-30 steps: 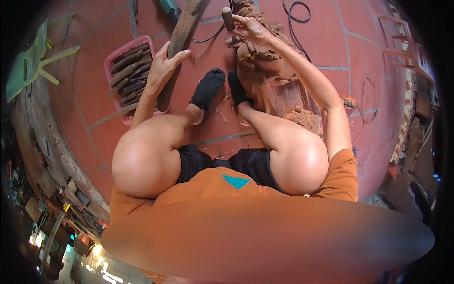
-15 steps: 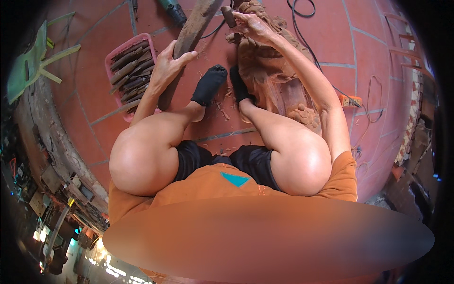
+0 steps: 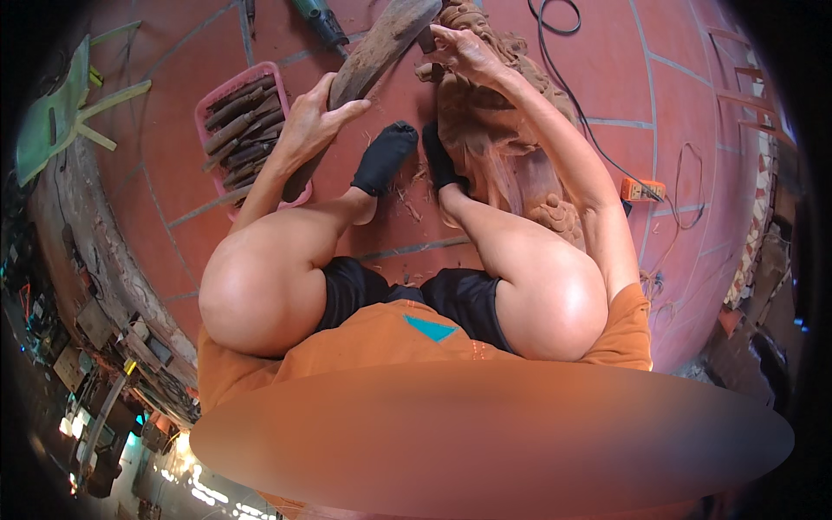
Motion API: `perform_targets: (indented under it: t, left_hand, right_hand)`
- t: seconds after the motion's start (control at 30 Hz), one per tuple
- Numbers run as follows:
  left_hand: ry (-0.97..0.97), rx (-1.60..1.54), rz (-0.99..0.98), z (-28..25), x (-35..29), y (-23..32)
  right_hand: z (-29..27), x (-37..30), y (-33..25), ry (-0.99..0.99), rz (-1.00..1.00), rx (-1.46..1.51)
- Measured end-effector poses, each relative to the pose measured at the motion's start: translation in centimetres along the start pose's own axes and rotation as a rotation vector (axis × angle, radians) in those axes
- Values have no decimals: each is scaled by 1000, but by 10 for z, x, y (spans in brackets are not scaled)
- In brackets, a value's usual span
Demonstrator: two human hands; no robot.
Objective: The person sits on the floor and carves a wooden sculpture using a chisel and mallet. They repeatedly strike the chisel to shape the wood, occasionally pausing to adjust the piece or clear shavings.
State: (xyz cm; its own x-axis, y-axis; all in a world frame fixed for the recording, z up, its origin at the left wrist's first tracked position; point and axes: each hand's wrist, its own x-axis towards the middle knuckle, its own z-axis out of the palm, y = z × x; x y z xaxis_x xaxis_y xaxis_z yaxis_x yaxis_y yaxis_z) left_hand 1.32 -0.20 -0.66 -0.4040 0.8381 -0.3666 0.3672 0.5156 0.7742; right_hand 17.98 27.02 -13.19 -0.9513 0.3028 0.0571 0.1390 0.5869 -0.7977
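My left hand is wrapped round a long, rough wooden club, which slants up to the right. My right hand grips a short dark chisel handle; its blade is hidden. The club's far end overlaps the top of that handle; whether they touch, I cannot tell. Under my right hand and forearm lies a carved reddish-brown wooden figure with a bearded head at its far end. My feet in dark socks stand beside the figure, the right one against it.
A pink plastic basket full of dark-handled carving tools stands at the left. Beyond the club lies a green power tool. A black cable runs to an orange socket box. Wood shavings litter the red tiles.
The club's far end has swung to the right, over the top of the chisel handle. My left hand has moved slightly right with it; my right hand stays nearly in place.
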Motion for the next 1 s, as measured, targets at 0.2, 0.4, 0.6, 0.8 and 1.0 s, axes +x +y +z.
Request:
perform_targets:
  t: [0.2, 0.4, 0.6, 0.8, 1.0]
  left_hand:
    - [107, -194, 143, -2, -9, 12]
    - [29, -90, 64, -2, 3, 4]
    - [60, -132, 85, -7, -5, 6]
    - [60, -119, 92, -10, -7, 24]
    - [98, -124, 209, -9, -10, 25]
  right_hand:
    - [0, 0, -3, 18, -88, 22]
    - [-7, -3, -10, -40, -24, -26]
    - [-2, -14, -4, 30, 30, 96]
    - [-9, -12, -3, -30, 69, 156]
    - [-12, -9, -3, -76, 71, 56]
